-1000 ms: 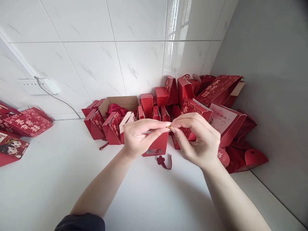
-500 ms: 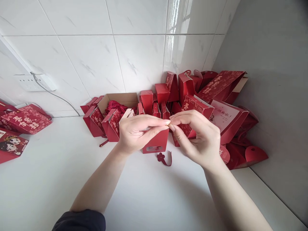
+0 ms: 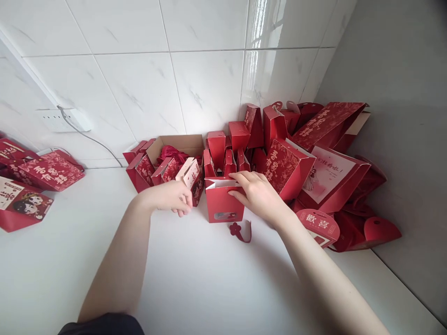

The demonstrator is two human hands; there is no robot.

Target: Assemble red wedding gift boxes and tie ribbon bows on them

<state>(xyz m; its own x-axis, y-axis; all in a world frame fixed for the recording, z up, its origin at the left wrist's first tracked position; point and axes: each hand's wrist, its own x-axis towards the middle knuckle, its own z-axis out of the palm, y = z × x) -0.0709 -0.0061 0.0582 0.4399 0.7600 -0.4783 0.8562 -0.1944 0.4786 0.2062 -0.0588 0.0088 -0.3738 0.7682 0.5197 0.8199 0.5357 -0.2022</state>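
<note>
My right grip (image 3: 257, 191) is closed on the top edge of a small red bag (image 3: 219, 200), at its right corner, with my thumb on the front and my fingers over the top. The bag stands up on the white surface (image 3: 195, 279), right in the middle, and its mouth is open so the pale inside shows. It has a little window (image 3: 225, 216) low on its front. My left grip (image 3: 172, 197) is up in the air to the left of the bag, fingers curled in. I cannot tell if it has anything in it. It is near a cream and red bag (image 3: 191, 172). A red strap (image 3: 240, 234) with a flower end lies just in front of my bag. Behind stands an open brown box (image 3: 190, 141) with red cloth-like stuff (image 3: 171, 152) inside.
</note>
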